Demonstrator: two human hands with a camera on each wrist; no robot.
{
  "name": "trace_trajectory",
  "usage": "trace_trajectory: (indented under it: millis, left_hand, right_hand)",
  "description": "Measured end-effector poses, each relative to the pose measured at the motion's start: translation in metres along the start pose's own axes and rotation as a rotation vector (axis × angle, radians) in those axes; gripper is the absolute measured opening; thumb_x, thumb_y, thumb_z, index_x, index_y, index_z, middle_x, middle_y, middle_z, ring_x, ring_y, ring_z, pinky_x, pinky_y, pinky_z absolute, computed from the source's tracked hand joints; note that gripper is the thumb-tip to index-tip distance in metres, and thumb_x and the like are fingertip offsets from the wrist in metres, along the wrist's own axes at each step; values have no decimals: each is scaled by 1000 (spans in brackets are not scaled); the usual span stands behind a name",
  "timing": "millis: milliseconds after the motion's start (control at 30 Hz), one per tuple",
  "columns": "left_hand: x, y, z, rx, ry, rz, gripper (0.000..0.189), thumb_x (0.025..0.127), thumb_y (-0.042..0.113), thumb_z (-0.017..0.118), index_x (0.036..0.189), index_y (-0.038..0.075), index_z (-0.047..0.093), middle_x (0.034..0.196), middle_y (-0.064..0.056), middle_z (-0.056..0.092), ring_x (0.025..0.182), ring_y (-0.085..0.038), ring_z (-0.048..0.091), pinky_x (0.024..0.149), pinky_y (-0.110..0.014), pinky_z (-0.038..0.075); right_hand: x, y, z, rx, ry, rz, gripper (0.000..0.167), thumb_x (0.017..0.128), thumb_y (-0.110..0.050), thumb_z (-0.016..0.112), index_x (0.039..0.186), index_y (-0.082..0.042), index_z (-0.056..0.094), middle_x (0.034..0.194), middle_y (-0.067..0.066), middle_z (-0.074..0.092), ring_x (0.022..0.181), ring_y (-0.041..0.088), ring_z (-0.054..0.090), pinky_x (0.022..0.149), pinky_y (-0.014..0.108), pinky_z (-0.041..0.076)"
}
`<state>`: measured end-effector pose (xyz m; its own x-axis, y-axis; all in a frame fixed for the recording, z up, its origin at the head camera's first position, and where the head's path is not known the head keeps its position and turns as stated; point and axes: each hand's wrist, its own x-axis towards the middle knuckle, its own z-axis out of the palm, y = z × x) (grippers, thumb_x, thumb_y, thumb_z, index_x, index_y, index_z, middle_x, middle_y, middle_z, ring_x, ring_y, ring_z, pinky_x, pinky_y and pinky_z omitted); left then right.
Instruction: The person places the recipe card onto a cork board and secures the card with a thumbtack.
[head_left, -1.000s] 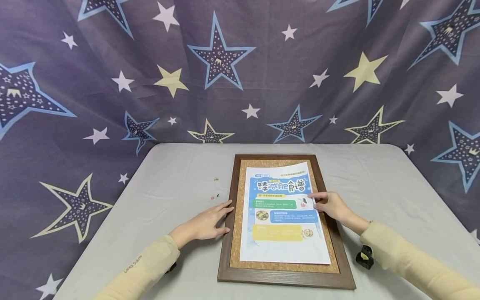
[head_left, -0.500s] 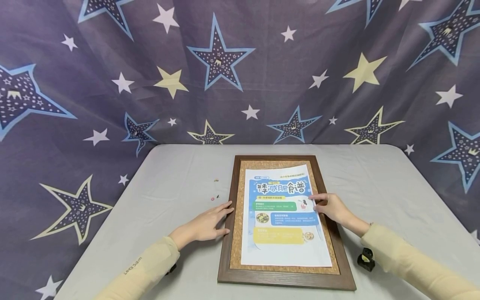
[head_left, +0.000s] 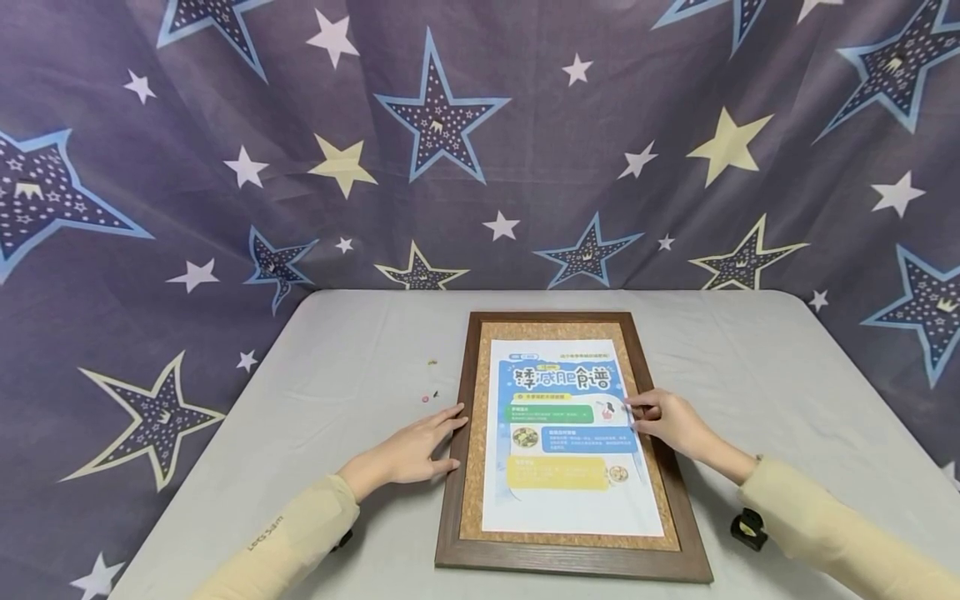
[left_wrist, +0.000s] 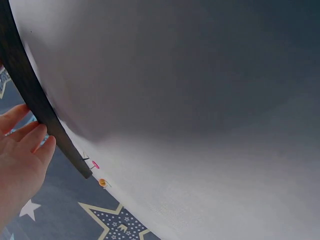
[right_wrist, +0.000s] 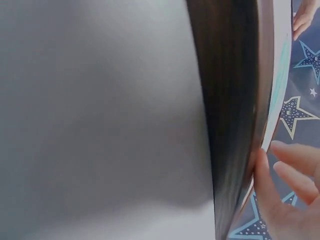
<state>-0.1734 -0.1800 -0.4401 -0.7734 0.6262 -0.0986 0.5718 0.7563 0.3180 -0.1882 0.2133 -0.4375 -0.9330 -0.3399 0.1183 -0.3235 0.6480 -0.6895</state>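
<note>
A printed poster sheet (head_left: 562,500) with blue, green and yellow panels lies on a cork board (head_left: 472,492) with a brown wooden frame (head_left: 555,557). My left hand (head_left: 408,450) rests its extended fingers against the frame's left side. In the left wrist view, the left hand's fingertips (left_wrist: 42,130) touch the frame's edge. My right hand (head_left: 675,421) is at the sheet's right edge, its fingertips right beside the paper. In the right wrist view, the right hand's thumb (right_wrist: 265,180) is along the frame, with a gap between it and the other fingers.
Left of the frame lie a pink pushpin (head_left: 425,399), a small dark pin (head_left: 436,394) and a yellowish pin (head_left: 432,362). A grey cloth (head_left: 360,342) covers the table. Behind hangs a purple star-patterned curtain (head_left: 525,167).
The sheet slid slightly toward me and its raised upper right corner came down flat. My right hand let go of the sheet's edge and shifted a little right. The left hand stayed still.
</note>
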Motion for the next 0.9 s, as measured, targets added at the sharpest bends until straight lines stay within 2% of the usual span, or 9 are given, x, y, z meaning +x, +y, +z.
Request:
trace_trajectory:
  millis: [100,200,333,467,700,900]
  left_hand:
    - [0,0,1,5,0,-2,63,86,38,52,135,5,34,145,-9,20,128,-29,27,102,-42,26]
    - [0,-1,1,10,2,1,63,86,38,52,135,5,34,145,-9,20,128,-29,27,102,-42,26]
    - [0,-1,1,9,3,3,62,86,38,52,135,5,34,145,-10,21,128,-29,27,102,-43,26]
    - [0,-1,1,10,-2,1,62,86,38,52,135,5,34,145,-9,20,128,-29,27,102,-43,26]
    - [0,-1,1,12,-1,2,63,86,38,52,135,5,33,145,-9,20,128,-28,27,102,-42,26]
    - [1,-1,1,4,2,3,62,86,37,53,135,4,34,145,-10,20,127,-29,28,101,-43,27]
  right_hand:
    - [-2,1,-3,-44,0,-64,31,76,2,64,106,9,59,101,21,55,72,18,53,56,23,45]
    - [-4,4,-5,-80,-12,-116,30,77,0,64,106,8,60,107,23,54,85,28,57,65,30,49]
    - [-5,9,-5,-155,-49,-180,34,78,-9,66,108,6,60,112,22,53,98,35,54,76,41,47]
    - [-6,14,-4,-224,-121,-251,45,78,-21,67,114,4,56,119,24,50,106,39,49,81,47,44]
    - [-8,19,-6,-197,-251,-274,60,79,-35,64,123,3,49,131,27,37,115,42,40,86,50,39]
    - [-9,19,-7,-158,-302,-289,65,79,-35,63,125,6,45,134,29,32,117,44,36,87,50,38]
